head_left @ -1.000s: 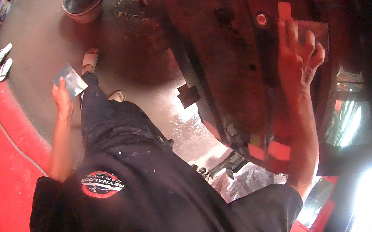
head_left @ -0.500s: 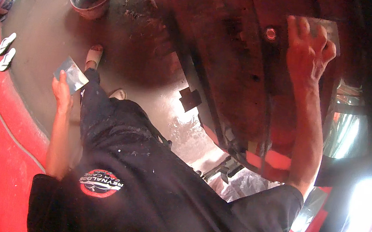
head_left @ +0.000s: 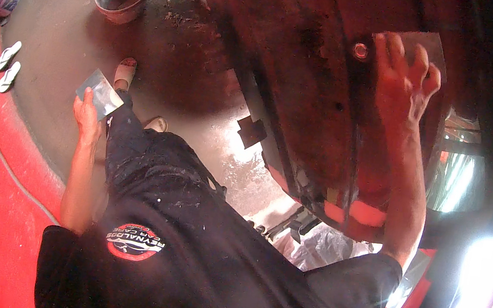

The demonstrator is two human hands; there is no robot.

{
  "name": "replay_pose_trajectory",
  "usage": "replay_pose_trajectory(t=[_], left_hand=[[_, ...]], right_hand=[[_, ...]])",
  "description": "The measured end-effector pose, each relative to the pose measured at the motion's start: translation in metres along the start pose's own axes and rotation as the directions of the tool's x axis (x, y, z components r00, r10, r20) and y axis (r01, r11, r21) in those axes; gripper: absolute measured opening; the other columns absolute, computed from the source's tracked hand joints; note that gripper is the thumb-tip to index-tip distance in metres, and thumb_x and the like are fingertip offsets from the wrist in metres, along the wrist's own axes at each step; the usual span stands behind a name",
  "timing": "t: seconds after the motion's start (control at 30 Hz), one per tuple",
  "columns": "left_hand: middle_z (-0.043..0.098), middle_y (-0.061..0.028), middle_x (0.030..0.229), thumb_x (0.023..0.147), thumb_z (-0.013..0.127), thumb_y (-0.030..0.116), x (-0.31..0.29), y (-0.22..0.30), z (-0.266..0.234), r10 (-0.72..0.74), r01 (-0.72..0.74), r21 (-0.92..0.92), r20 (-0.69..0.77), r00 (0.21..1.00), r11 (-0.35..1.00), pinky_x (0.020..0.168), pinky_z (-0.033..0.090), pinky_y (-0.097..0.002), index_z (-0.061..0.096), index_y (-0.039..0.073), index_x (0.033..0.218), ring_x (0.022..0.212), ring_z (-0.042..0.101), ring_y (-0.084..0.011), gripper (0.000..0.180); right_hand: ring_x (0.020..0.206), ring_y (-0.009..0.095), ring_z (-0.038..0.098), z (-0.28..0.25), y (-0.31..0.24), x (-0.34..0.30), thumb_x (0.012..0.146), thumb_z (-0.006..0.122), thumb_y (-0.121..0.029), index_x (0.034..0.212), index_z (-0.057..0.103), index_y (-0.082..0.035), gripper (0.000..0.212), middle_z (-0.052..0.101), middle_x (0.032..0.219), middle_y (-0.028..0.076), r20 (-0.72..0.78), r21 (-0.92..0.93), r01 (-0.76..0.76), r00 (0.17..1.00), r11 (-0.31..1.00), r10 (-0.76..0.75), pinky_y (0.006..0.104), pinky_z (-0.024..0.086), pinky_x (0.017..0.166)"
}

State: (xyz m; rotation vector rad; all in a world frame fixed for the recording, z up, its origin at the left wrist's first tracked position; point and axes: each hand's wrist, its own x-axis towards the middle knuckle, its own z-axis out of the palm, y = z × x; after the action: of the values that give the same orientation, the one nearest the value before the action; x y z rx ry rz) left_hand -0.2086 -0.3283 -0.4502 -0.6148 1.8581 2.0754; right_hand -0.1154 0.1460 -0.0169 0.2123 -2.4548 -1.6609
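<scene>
My left hand [head_left: 87, 113] grips a thin, silvery rectangular plate [head_left: 103, 98] by its edge, thumb on top, low over the floor beside my leg. At the upper right, my right hand [head_left: 407, 75] is on a dark red car panel [head_left: 319, 120]. Its fingers are bent over a flat, brownish rectangular sheet [head_left: 430, 47], which lies against the panel. Part of that sheet is hidden under the fingers and palm. Left of these fingers, a small round badge or hole [head_left: 360, 51] shows on the panel, whose surface looks dull and patchy.
A round bucket [head_left: 121, 15] stands on the wet-looking grey floor [head_left: 43, 90] at the far left. White flip-flops [head_left: 7, 76] lie near a red car body panel [head_left: 5, 141] on my left. Crumpled clear plastic [head_left: 325, 245] is below the dark red panel.
My right hand and its sheet have slid slightly nearer to me along the panel. The silvery plate in my left hand has shifted a little to the right.
</scene>
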Motion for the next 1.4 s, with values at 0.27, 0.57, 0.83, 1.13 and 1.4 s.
replay_pose_trajectory(t=[0.27, 0.57, 0.83, 1.13, 1.4], left_hand=[[0.066, -0.0109, 0.112, 0.104, 0.054, 0.023, 0.01, -0.003, 0.007, -0.039, 0.041, 0.026, -0.042, 0.998, 0.999, 0.086, 0.052, -0.0355, 0.058, -0.003, 0.123, 0.097, 0.064, -0.0207, 0.033], [0.065, -0.0113, 0.116, 0.104, 0.054, 0.022, 0.007, 0.012, 0.028, -0.068, 0.067, -0.04, -0.019, 0.998, 0.997, 0.091, 0.051, -0.0372, 0.057, -0.002, 0.126, 0.102, 0.065, -0.0217, 0.033], [0.065, -0.0106, 0.118, 0.105, 0.054, 0.022, 0.02, 0.003, 0.012, -0.006, 0.007, -0.032, 0.024, 1.0, 0.999, 0.092, 0.05, -0.0363, 0.056, -0.003, 0.128, 0.104, 0.064, -0.021, 0.034], [0.065, -0.0105, 0.117, 0.105, 0.054, 0.023, 0.008, 0.021, 0.031, -0.051, 0.052, -0.034, 0.03, 0.998, 0.998, 0.091, 0.05, -0.0355, 0.058, -0.003, 0.126, 0.102, 0.064, -0.0204, 0.033], [0.065, -0.0119, 0.114, 0.105, 0.051, 0.022, 0.011, 0.019, 0.031, -0.003, 0.004, -0.045, 0.013, 1.0, 0.999, 0.087, 0.053, -0.0363, 0.056, -0.004, 0.126, 0.098, 0.065, -0.0213, 0.033]], right_hand=[[0.118, 0.023, 0.047, 0.018, -0.005, -0.015, 0.085, 0.064, -0.018, 0.123, 0.069, -0.026, 0.039, 0.06, 0.124, -0.008, 0.075, -0.064, 0.007, 0.997, 0.998, -0.002, 0.0478, 0.034, 0.098], [0.117, 0.023, 0.047, -0.004, -0.002, -0.043, 0.086, 0.063, -0.018, 0.12, 0.072, -0.026, 0.036, 0.06, 0.124, -0.008, 0.135, -0.085, -0.005, 0.991, 0.996, 0.017, 0.0458, 0.034, 0.097], [0.117, 0.021, 0.048, 0.023, -0.005, 0.014, 0.087, 0.063, -0.021, 0.117, 0.072, -0.026, 0.031, 0.061, 0.121, -0.008, 0.007, -0.052, -0.032, 0.999, 0.998, 0.032, 0.0454, 0.033, 0.096], [0.117, 0.024, 0.049, -0.011, 0.006, -0.053, 0.087, 0.062, -0.018, 0.122, 0.072, -0.023, 0.038, 0.059, 0.13, -0.006, 0.152, -0.045, 0.018, 0.988, 0.999, -0.011, 0.0462, 0.032, 0.098], [0.12, 0.02, 0.049, 0.012, 0.02, -0.003, 0.086, 0.063, -0.019, 0.123, 0.069, -0.032, 0.04, 0.059, 0.126, -0.012, -0.033, -0.052, -0.015, 0.999, 0.999, 0.013, 0.0462, 0.033, 0.098]])
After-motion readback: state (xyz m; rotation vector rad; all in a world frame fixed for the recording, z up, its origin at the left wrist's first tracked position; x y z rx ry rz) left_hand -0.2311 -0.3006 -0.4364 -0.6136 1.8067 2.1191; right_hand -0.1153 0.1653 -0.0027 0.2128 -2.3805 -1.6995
